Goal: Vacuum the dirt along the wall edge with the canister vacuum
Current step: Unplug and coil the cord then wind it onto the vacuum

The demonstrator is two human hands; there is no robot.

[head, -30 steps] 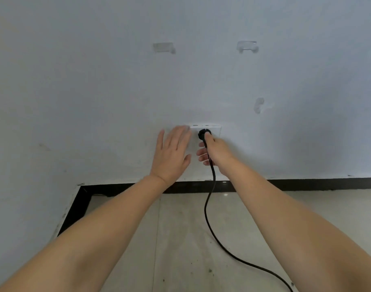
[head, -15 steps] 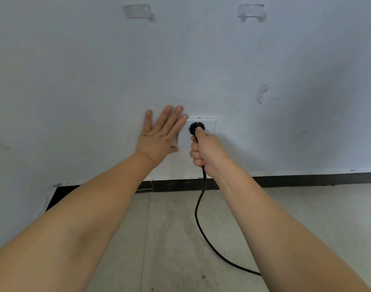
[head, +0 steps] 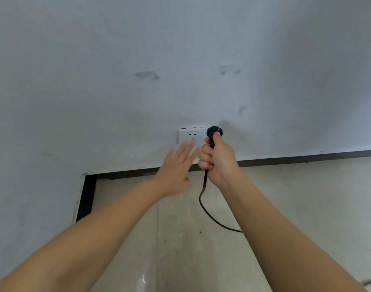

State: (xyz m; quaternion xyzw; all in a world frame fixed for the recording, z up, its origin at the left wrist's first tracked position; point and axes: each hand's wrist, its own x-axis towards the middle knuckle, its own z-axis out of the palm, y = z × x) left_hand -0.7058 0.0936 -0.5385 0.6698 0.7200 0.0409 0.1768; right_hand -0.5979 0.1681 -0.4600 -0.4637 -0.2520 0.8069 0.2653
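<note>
My right hand is closed around a black power plug and the top of its black cord. The plug sits just right of a white wall socket, whose slots are bare, so the plug looks out of it. My left hand hovers open and blurred just below the socket, fingers spread, off the wall. The cord loops down over the floor and disappears behind my right forearm. The vacuum itself is out of view.
A pale wall fills the upper view, with a black skirting strip along its foot and a second wall forming a corner on the left. Dark specks of dirt lie on the beige floor tiles.
The plug was in the socket; now it is out and to the socket's right, in my right hand. My left hand has come off the wall beside the socket and dropped lower.
</note>
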